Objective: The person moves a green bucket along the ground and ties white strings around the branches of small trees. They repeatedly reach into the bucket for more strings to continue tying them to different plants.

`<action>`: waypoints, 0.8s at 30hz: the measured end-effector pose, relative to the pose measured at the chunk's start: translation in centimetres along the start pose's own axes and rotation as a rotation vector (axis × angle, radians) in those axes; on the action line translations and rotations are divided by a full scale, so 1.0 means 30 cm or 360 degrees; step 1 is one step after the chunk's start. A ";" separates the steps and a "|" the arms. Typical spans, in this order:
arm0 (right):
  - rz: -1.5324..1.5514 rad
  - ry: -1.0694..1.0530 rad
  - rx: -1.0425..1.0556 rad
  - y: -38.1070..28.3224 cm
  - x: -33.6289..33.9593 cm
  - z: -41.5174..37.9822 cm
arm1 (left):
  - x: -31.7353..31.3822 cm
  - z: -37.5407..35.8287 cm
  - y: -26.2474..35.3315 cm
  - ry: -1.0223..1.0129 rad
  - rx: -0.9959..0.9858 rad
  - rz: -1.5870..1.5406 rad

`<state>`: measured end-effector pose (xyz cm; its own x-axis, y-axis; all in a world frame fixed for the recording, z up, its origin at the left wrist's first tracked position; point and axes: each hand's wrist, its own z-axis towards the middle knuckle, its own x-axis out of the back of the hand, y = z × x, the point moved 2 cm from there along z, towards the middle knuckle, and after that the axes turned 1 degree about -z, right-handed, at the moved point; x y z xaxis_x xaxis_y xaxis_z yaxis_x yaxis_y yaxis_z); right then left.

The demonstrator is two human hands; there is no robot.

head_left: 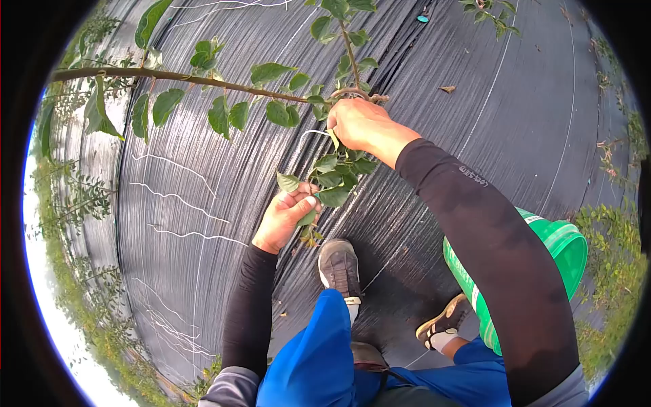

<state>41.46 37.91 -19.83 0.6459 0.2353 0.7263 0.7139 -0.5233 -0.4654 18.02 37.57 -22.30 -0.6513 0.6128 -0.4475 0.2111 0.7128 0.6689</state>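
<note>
A long brown branch with green leaves reaches in from the left and meets a smaller upright stem at a fork. Just below that fork my right hand is closed, its fingertips partly hidden behind the hand. A thin white wire curves out from those fingers. Lower and to the left, my left hand pinches a leafy shoot between thumb and fingers, with leaves on both sides of the grip.
Black woven ground cover spreads beneath the plant. Several loose white wires lie on it at the left. A green bucket is tipped beside my right arm. My shoes stand below the shoot.
</note>
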 end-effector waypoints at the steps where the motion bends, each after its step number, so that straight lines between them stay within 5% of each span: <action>1: 0.0000 0.0000 -0.0003 0.004 -0.020 0.007 | -0.008 -0.003 -0.001 -0.0004 -0.0022 0.0026; 11: 0.0641 0.0244 -0.0065 0.016 -0.055 0.016 | -0.054 -0.020 0.028 -0.0008 -0.0016 0.0169; 19: 0.0473 -0.0207 -0.0093 -0.057 -0.093 -0.081 | -0.052 -0.016 0.029 -0.0002 -0.0015 0.0164; 24: 0.1362 0.1335 0.0084 0.078 -0.055 -0.203 | -0.029 -0.017 0.060 0.0000 0.0018 -0.0028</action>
<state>40.42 31.30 -19.04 0.5527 -0.7899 0.2654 0.1619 -0.2106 -0.9641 18.59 38.14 -20.42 -0.6551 0.6002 -0.4589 0.2077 0.7271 0.6544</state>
